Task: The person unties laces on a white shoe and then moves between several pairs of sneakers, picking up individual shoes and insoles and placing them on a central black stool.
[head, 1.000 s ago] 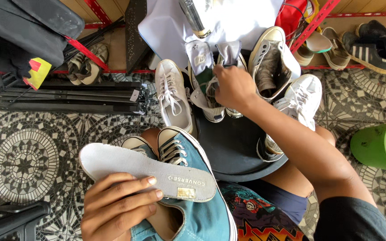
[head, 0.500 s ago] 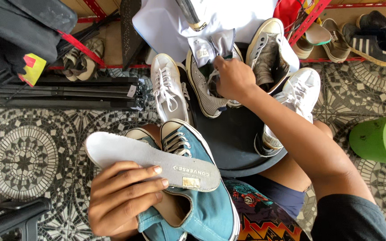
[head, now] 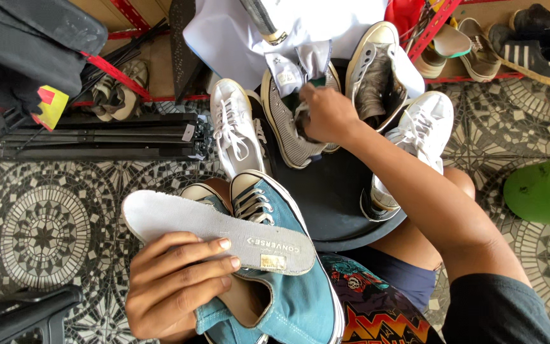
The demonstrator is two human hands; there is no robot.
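Observation:
My left hand (head: 173,283) holds a blue sneaker (head: 288,286) on my lap, with a pale grey insole (head: 211,232) pinned across its top under my fingers. A second blue sneaker (head: 202,192) lies just behind it. My right hand (head: 326,114) reaches forward into a grey striped high-top shoe (head: 294,134) and grips its tongue or lining. That shoe stands on a dark round tray (head: 326,216), between a white sneaker (head: 237,127) on the left and a grey high-top (head: 377,70) on the right.
Another white sneaker (head: 415,140) lies at the tray's right side. A green bucket (head: 549,191) stands at the right, a folded black tripod (head: 84,137) at the left. More shoes (head: 529,41) sit on a red shelf at the back. The floor is patterned tile.
My right hand pulled the grey striped shoe nearer and pushed deeper into its opening. My left hand with the blue sneaker and insole stayed nearly still.

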